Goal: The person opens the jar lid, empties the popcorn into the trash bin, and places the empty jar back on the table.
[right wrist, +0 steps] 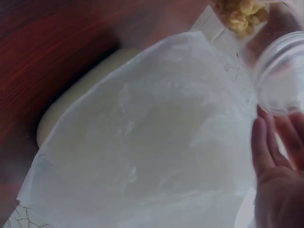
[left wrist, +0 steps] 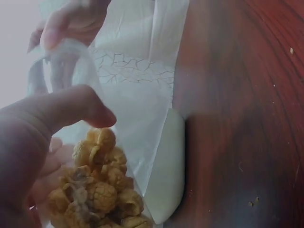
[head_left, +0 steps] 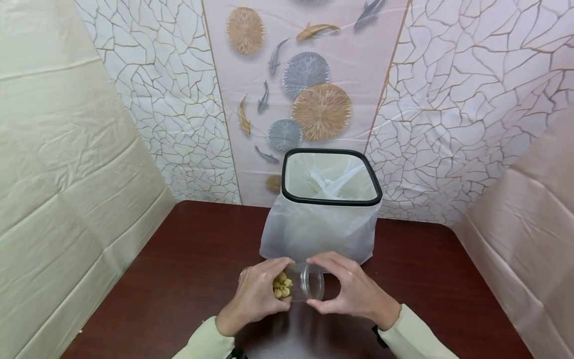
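Note:
A clear plastic jar (head_left: 296, 283) lies sideways above the table, with golden-brown popcorn (head_left: 281, 285) gathered at its left end. My left hand (head_left: 256, 290) grips the jar around that end, thumb and fingers on opposite sides. At the other end, my right hand (head_left: 347, 286) pinches the clear round lid (head_left: 316, 285) between thumb and fingers. The lid's ridged rim (right wrist: 266, 61) shows in the right wrist view. The left wrist view has the popcorn (left wrist: 102, 194) close up, below the left thumb.
Just beyond the hands stands a pale bin with a black rim (head_left: 332, 201), lined with a translucent white bag (head_left: 318, 232) that hangs over its sides. Small crumbs (left wrist: 257, 200) lie on the dark red-brown table (head_left: 202, 249). Patterned cloth (head_left: 179, 99) hangs behind.

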Demonstrator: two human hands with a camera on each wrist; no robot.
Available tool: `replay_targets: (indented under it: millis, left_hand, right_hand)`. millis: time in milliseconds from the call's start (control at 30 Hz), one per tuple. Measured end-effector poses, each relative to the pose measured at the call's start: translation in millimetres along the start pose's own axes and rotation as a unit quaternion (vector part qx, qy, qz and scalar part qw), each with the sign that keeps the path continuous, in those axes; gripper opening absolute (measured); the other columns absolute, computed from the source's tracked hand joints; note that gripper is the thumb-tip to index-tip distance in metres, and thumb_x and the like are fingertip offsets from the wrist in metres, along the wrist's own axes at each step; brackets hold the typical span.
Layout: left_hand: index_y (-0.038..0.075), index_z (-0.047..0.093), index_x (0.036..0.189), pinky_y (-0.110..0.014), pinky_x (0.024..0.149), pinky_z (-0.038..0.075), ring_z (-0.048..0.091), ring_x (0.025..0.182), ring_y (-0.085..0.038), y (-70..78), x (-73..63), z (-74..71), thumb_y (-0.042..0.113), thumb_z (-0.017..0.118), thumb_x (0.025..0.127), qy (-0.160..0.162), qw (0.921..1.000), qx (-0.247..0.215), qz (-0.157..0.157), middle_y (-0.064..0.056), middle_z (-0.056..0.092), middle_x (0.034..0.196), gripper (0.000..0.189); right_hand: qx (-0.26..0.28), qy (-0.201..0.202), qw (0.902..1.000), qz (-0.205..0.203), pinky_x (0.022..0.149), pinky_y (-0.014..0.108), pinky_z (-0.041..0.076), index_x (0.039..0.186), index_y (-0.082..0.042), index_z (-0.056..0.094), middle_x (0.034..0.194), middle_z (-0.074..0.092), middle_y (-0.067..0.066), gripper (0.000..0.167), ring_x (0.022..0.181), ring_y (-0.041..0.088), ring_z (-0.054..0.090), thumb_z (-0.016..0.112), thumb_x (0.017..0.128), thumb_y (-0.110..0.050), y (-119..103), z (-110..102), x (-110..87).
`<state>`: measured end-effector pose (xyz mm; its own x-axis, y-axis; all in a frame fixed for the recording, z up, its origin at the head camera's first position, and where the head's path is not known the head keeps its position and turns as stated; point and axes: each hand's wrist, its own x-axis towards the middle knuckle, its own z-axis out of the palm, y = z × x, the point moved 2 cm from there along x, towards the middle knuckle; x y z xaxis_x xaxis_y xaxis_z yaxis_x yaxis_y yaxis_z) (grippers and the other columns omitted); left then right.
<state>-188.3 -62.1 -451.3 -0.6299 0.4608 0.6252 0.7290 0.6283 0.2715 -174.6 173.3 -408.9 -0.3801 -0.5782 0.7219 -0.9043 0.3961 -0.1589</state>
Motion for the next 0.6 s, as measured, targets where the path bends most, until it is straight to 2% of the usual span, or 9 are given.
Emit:
replay_targets:
  millis: [133, 233, 333, 467, 600]
  left_hand:
    - [0.019, 0.071, 0.124, -0.025, 0.074, 0.062, 0.074, 0.1, -0.008, 0.8, -0.3, 2.3, 0.028, 0.096, 0.053, 0.024, 0.9993, 0.029, 0.004, 0.005, 0.077, 0.117, 0.076]
    - [0.016, 0.071, 0.124, -0.027, 0.081, 0.062, 0.075, 0.105, -0.012, 0.2, -0.4, 5.6, 0.025, 0.096, 0.053, 0.047, 0.9976, 0.049, 0.016, 0.003, 0.077, 0.118, 0.076]
    - [0.014, 0.07, 0.123, -0.031, 0.09, 0.062, 0.075, 0.107, -0.016, -0.1, -0.5, 8.6, 0.021, 0.095, 0.053, 0.073, 0.9942, 0.073, 0.03, 0.0, 0.077, 0.117, 0.075]
    - [0.012, 0.07, 0.122, -0.033, 0.095, 0.061, 0.076, 0.109, -0.018, 1.1, -0.9, 10.7, 0.02, 0.093, 0.054, 0.088, 0.9899, 0.101, 0.048, -0.002, 0.078, 0.117, 0.073]
    - [0.013, 0.071, 0.122, -0.031, 0.092, 0.062, 0.076, 0.107, -0.016, 2.3, 0.6, 9.0, 0.022, 0.092, 0.054, 0.083, 0.9897, 0.102, 0.057, 0.001, 0.077, 0.116, 0.072]
  right_hand:
    - [0.009, -0.025, 0.995, 0.097, 0.097, 0.027, 0.058, 0.137, -0.008, 0.065, 0.125, 0.072, 0.0, 0.08, 0.11, 0.015, 0.072, 0.096, 0.072, -0.043, 4.2, -3.3, -3.8]
    - [0.016, -0.042, 0.9844, 0.17, 0.092, 0.034, 0.061, 0.134, -0.007, 0.067, 0.119, 0.074, -0.003, 0.079, 0.105, 0.013, 0.072, 0.093, 0.074, -0.051, 5.1, -3.8, -5.0]
    - [0.026, -0.056, 0.9727, 0.224, 0.087, 0.034, 0.062, 0.13, -0.008, 0.069, 0.111, 0.074, -0.004, 0.074, 0.097, 0.009, 0.072, 0.09, 0.077, -0.054, 4.7, -1.4, -5.3]
    - [0.043, -0.06, 0.9643, 0.254, 0.084, 0.032, 0.063, 0.123, -0.01, 0.071, 0.102, 0.075, -0.004, 0.062, 0.091, 0.007, 0.072, 0.09, 0.079, -0.049, 4.3, 1.8, -4.9]
    - [0.063, -0.044, 0.9661, 0.247, 0.08, 0.03, 0.063, 0.115, -0.012, 0.072, 0.097, 0.074, -0.005, 0.054, 0.086, 0.01, 0.072, 0.094, 0.075, -0.041, 5.3, 2.0, -5.7]
